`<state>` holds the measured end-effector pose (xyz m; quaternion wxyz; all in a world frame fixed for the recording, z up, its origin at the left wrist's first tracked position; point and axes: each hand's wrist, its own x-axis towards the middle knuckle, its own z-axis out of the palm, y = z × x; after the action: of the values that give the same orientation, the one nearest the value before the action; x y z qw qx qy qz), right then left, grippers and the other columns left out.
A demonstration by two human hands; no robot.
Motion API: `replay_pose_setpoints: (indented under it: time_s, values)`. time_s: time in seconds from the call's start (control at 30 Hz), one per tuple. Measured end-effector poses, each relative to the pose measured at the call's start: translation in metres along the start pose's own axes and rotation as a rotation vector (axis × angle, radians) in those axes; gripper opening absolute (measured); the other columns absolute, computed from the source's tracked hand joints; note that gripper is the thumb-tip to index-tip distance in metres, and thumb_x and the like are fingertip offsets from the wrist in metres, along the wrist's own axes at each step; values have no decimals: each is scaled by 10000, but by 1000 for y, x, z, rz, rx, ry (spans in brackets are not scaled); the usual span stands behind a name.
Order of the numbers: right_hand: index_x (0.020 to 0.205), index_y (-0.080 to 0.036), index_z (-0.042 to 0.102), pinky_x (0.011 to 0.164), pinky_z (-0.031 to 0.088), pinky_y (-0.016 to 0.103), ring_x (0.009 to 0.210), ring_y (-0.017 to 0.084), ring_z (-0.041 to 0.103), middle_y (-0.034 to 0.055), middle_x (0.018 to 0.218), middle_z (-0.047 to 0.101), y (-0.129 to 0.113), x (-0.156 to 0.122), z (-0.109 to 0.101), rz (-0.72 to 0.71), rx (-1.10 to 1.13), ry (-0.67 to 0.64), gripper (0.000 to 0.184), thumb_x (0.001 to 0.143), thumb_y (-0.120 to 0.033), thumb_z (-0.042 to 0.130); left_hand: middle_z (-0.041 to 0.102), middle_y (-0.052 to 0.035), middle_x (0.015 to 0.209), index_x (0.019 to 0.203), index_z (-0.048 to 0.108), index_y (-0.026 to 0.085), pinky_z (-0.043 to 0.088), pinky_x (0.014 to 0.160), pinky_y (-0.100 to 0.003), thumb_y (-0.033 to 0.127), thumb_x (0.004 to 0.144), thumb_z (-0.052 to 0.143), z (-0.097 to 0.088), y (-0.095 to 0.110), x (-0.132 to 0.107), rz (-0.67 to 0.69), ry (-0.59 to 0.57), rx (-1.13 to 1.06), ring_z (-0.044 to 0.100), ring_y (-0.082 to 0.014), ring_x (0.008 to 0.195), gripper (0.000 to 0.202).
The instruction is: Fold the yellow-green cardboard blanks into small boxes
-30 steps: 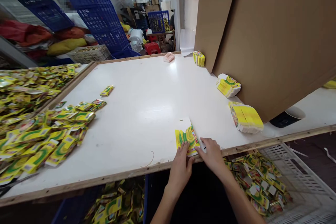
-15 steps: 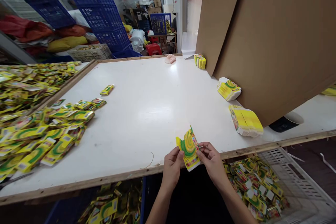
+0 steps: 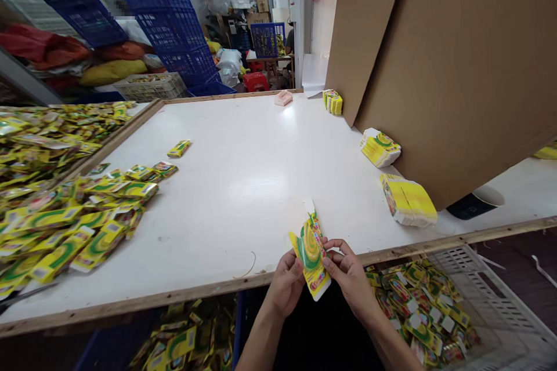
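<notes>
A yellow and green printed card box, partly folded with its end flaps sticking out, is held over the table's front edge. My left hand grips its left side between thumb and fingers. On its right side, my right hand pinches the printed edge. Stacks of flat yellow card boxes stand to the right: a large stack, a middle stack and a far stack. On the left of the table lies a heap of filled yellow-green boxes, with a single box beyond it.
The white table has a wooden rim. Large cardboard sheets lean on the right beside a dark cup. Below the edge are a white crate and a blue bin, both with boxes. A pink block lies far back.
The card box has tilted and come slightly nearer to me, showing a white flap at its top. My left hand has shifted lower along with it; both hands still hold it.
</notes>
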<state>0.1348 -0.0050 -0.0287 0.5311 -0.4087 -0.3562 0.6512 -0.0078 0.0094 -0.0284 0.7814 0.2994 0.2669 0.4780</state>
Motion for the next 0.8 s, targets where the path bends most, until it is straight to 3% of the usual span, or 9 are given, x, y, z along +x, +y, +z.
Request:
replay_pose_setpoints:
  time_s: [0.27,0.4,0.57,0.67,0.8]
  values:
    - [1032,-254,437,604,494,281,637,173,639,-6,769,691,0,-3,-4,9,-72,-25,384,831,-538,600,710,-136,1089,1096,682,156,474,949,-416,429,708,762,3,-4,3,31,99,91,626,-307,1075,481]
    - [1104,-220,505,799,518,355,871,234,654,83,985,696,5,-5,-4,-69,-336,67,398,849,-516,582,732,-99,1033,1064,700,153,482,933,-399,386,774,704,3,-10,8,96,253,255,648,-276,1013,372]
    - [1062,-188,609,913,477,414,985,285,621,130,1083,676,10,-2,-11,-119,-454,143,389,877,-522,531,716,-88,1078,1061,709,165,480,940,-403,395,807,659,4,-11,7,90,229,399,620,-282,1051,346]
    - [1122,-200,604,941,463,406,1029,271,603,104,1111,665,4,-3,-14,-79,-362,-9,428,886,-544,508,692,-92,1128,1056,709,174,474,931,-364,417,816,650,-2,-6,2,110,139,399,602,-269,1074,347]
    - [1096,-192,646,950,457,401,1061,264,588,72,1049,684,-6,-7,-14,65,-204,-316,472,862,-585,527,727,-100,971,1039,703,158,509,769,-315,527,714,719,-9,1,-10,-26,-82,260,656,-243,877,492]
